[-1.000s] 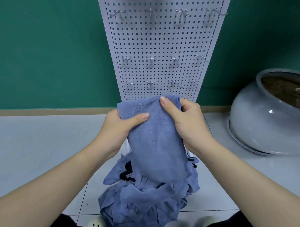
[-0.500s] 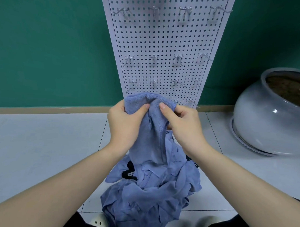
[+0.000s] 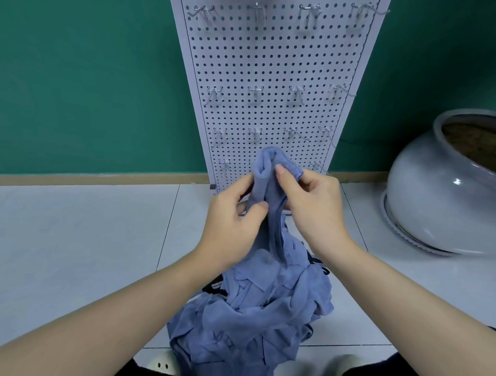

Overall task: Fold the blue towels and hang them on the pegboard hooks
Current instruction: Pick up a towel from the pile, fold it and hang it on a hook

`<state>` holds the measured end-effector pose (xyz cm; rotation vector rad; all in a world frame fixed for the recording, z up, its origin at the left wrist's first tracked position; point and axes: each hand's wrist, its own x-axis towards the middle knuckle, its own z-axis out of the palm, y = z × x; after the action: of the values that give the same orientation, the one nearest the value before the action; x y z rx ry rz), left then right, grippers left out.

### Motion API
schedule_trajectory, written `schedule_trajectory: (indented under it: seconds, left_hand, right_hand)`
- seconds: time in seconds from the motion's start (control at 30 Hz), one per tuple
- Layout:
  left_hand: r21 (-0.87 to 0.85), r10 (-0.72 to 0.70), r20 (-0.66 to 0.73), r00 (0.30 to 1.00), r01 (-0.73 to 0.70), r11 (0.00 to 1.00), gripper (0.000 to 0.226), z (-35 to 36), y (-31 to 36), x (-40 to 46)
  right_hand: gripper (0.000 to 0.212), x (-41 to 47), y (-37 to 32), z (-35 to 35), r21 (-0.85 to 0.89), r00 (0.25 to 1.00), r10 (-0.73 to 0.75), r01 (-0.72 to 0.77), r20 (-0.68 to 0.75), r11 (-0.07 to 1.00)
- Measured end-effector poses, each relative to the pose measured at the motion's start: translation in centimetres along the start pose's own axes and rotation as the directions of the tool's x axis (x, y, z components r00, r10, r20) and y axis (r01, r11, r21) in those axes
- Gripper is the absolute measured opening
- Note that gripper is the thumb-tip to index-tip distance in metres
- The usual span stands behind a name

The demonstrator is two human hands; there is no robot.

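Pegboard (image 3: 273, 62) stands vs the green wall, hooks (image 3: 255, 92) all bare, nothing hung yet. Big grey pot (image 3: 437, 200) at right w/ what looks like soil. Towel pile (image 3: 251, 309) sits in a dark-rimmed basket, mostly hidden. One blue towel (image 3: 269, 188) held up near the low hooks: left hand (image 3: 234, 224) grips its bunched middle, right hand (image 3: 311, 201) pinches the top edge, prob. lining up a fold.

held towel (image 3: 269, 194): blue terry cloth, bunched lengthwise into a narrow rumpled column, upright at the centre, its stitched hem at the top, its tail reaching the heap.
towel heap (image 3: 253, 314): blue, crumpled, unfolded, at 6 o'clock.
pegboard (image 3: 273, 62): white, perforated, upright at 12 o'clock.
hooks (image 3: 255, 92): bare metal, in rows of four.
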<state>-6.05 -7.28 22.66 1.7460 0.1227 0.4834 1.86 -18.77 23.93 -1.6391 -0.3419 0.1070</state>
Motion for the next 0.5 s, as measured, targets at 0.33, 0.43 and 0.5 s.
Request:
schedule_trajectory:
  seconds: [0.33, 0.43, 0.5]
  left_hand:
    - [-0.026, 0.008, -0.137, 0.991, -0.012, 1.000, 0.025, 0.2, 0.5, 0.4]
    - [0.015, 0.035, -0.136, 0.990, -0.034, 0.999, 0.019, 0.1, 0.2, 0.6]
    - [0.028, 0.052, -0.149, 0.987, -0.048, 0.998, 0.021, 0.0, -0.1, 0.9]
  right_hand:
    - [0.051, -0.3, -0.6, -0.2, 0.038, 0.998, -0.027, 0.025, 0.058, 0.999]
    - [0.055, -1.0, -1.3, 0.1, 0.028, 0.994, -0.049, 0.046, 0.097, 0.999]
    - [0.043, -1.3, -1.7, 0.1, 0.032, 0.989, -0.070, 0.067, 0.134, 0.997]
